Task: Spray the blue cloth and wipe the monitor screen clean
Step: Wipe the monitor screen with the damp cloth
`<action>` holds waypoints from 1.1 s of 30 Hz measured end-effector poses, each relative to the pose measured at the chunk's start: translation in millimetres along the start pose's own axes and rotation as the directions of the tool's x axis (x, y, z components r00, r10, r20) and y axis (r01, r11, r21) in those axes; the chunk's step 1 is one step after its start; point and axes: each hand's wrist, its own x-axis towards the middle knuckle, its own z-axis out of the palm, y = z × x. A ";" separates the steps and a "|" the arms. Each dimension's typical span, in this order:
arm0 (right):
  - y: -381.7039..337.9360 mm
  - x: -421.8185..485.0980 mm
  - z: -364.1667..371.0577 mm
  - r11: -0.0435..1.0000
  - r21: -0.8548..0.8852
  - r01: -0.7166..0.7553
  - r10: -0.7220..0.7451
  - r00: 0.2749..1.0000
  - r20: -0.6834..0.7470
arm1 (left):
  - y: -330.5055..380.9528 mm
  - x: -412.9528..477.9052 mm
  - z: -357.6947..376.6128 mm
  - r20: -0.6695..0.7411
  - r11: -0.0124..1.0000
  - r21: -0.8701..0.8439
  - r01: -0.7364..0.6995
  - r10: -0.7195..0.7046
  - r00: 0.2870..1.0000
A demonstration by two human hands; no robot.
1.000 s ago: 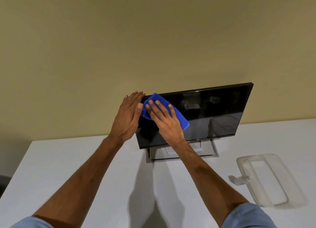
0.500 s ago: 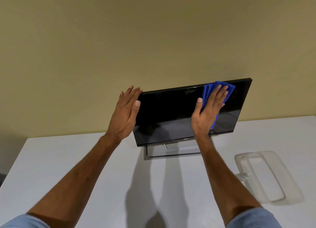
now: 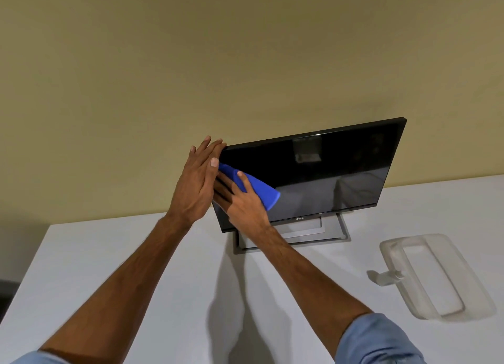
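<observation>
A black monitor (image 3: 327,172) stands tilted back on its grey stand at the rear of the white table. My right hand (image 3: 242,200) presses the folded blue cloth (image 3: 256,187) flat against the left part of the screen, fingers spread over it. My left hand (image 3: 197,183) rests flat along the monitor's left edge, fingers straight and together, steadying it; it partly covers my right fingertips. The spray bottle (image 3: 425,279) lies on its side on the table to the right.
The white table (image 3: 109,268) ends at its left edge near a dark gap. A plain beige wall (image 3: 191,63) rises directly behind the monitor. The monitor's stand base (image 3: 313,232) sits just behind my right wrist.
My right hand swept the cloth from the left of the screen to its upper right, then back to the left side, lower down. My left hand stayed on the left edge.
</observation>
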 end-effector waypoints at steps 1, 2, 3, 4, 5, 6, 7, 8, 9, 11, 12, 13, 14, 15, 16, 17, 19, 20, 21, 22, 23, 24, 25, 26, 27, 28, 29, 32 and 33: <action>3.8 -0.6 -1.5 1.000 0.001 -0.016 0.016 1.000 0.009 | -1.3 0.1 -1.4 0.006 1.000 0.003 -0.011 0.011 1.000; 9.5 -2.0 -3.3 0.999 0.002 -0.053 0.053 0.999 0.000 | -2.5 0.6 -2.5 0.007 1.000 0.003 -0.024 0.024 1.000; 16.3 -4.3 -5.1 0.995 0.007 -0.101 0.101 0.994 -0.029 | -3.7 1.5 -3.1 0.005 0.999 0.001 -0.034 0.034 0.999; 25.0 -7.8 -7.2 0.987 0.011 -0.160 0.161 0.985 -0.062 | -4.5 2.3 -2.9 0.001 0.999 0.001 -0.040 0.040 0.999; 34.7 -12.2 -9.4 0.975 0.011 -0.223 0.223 0.971 -0.088 | -4.8 2.7 -2.0 -0.004 0.999 0.005 -0.042 0.042 0.999; 45.1 -17.4 -12.0 0.958 0.015 -0.285 0.285 0.953 -0.106 | -4.9 2.7 -0.7 -0.008 0.999 0.014 -0.040 0.040 0.999; 56.0 -23.0 -14.5 0.937 0.027 -0.348 0.348 0.930 -0.119 | -5.1 2.8 0.8 -0.012 0.999 0.022 -0.037 0.037 0.999; 67.0 -28.0 -16.8 0.913 0.045 -0.405 0.407 0.904 -0.133 | -5.6 2.9 2.3 -0.017 0.999 0.029 -0.035 0.036 0.999; 77.9 -33.0 -19.3 0.887 0.065 -0.458 0.462 0.873 -0.154 | -6.7 3.0 3.1 -0.022 0.999 0.032 -0.036 0.037 0.999; 100.4 -42.1 -23.3 0.832 0.117 -0.542 0.554 0.805 -0.214 | -9.2 3.6 4.2 -0.029 0.998 0.031 -0.047 0.048 0.998; 111.9 -46.4 -25.9 0.801 0.151 -0.579 0.598 0.766 -0.235 | -10.3 3.8 4.5 -0.028 0.998 0.030 -0.054 0.055 0.998; 123.2 -50.4 -29.0 0.763 0.184 -0.620 0.646 0.723 -0.243 | -11.5 4.1 4.6 -0.025 0.998 0.030 -0.060 0.061 0.998; 134.0 -54.5 -33.0 0.713 0.213 -0.668 0.701 0.670 -0.245 | -12.6 4.2 4.6 -0.022 0.997 0.032 -0.064 0.064 0.998; 144.8 -58.7 -37.3 0.648 0.252 -0.719 0.761 0.600 -0.246 | -13.5 4.0 4.7 -0.019 0.997 0.035 -0.066 0.066 0.998; 155.6 -62.6 -42.6 0.569 0.310 -0.762 0.822 0.515 -0.241 | -14.0 3.7 4.8 -0.016 0.997 0.039 -0.068 0.069 0.997; 166.5 -66.3 -48.3 0.485 0.378 -0.789 0.874 0.429 -0.226 | -13.9 3.2 5.2 -0.016 0.996 0.045 -0.072 0.073 0.997; 188.0 -73.8 -58.4 0.371 0.476 -0.797 0.929 0.314 -0.198 | -12.5 3.1 5.6 -0.018 0.996 0.049 -0.074 0.075 0.997; 197.5 -77.7 -62.0 0.352 0.504 -0.788 0.936 0.293 -0.196 | -11.3 3.8 5.7 -0.021 0.997 0.045 -0.067 0.068 0.997; 205.5 -81.7 -64.7 0.350 0.524 -0.776 0.937 0.288 -0.199 | -9.8 4.6 5.8 -0.024 0.998 0.038 -0.056 0.057 0.998; 210.6 -85.2 -66.9 0.352 0.541 -0.764 0.936 0.288 -0.202 | -8.5 4.9 5.7 -0.025 0.998 0.032 -0.045 0.046 0.999; 213.0 -87.5 -68.6 0.351 0.557 -0.752 0.936 0.286 -0.205 | -7.7 4.5 5.5 -0.026 0.999 0.028 -0.037 0.037 0.999; 213.4 -88.7 -69.5 0.349 0.576 -0.739 0.937 0.281 -0.208 | -7.5 3.9 5.3 -0.025 0.999 0.027 -0.035 0.035 0.999; 212.6 -88.6 -69.5 0.346 0.594 -0.726 0.938 0.275 -0.211 | -7.8 3.0 5.2 -0.025 0.999 0.026 -0.037 0.038 0.999; 210.8 -87.2 -68.3 0.344 0.608 -0.715 0.939 0.268 -0.216 | -8.3 2.2 4.9 -0.024 0.999 0.025 -0.039 0.040 0.999; 207.6 -84.0 -66.2 0.342 0.617 -0.709 0.940 0.260 -0.222 | -8.4 1.7 4.9 -0.024 0.999 0.023 -0.038 0.038 0.999; 202.6 -80.4 -63.2 0.342 0.621 -0.705 0.940 0.256 -0.227 | -7.8 1.5 5.0 -0.026 0.999 0.021 -0.032 0.032 0.999; 195.6 -76.7 -59.3 0.353 0.623 -0.698 0.936 0.264 -0.235 | -6.4 1.8 5.7 -0.029 1.000 0.018 -0.024 0.024 0.999; 158.1 -67.9 -43.5 0.419 0.613 -0.670 0.907 0.338 -0.250 | -1.2 2.8 7.9 -0.047 1.000 0.013 -0.005 0.006 0.999; 141.3 -64.4 -38.5 0.436 0.601 -0.669 0.898 0.370 -0.240 | -0.5 2.7 8.5 -0.051 1.000 0.014 -0.004 0.005 0.999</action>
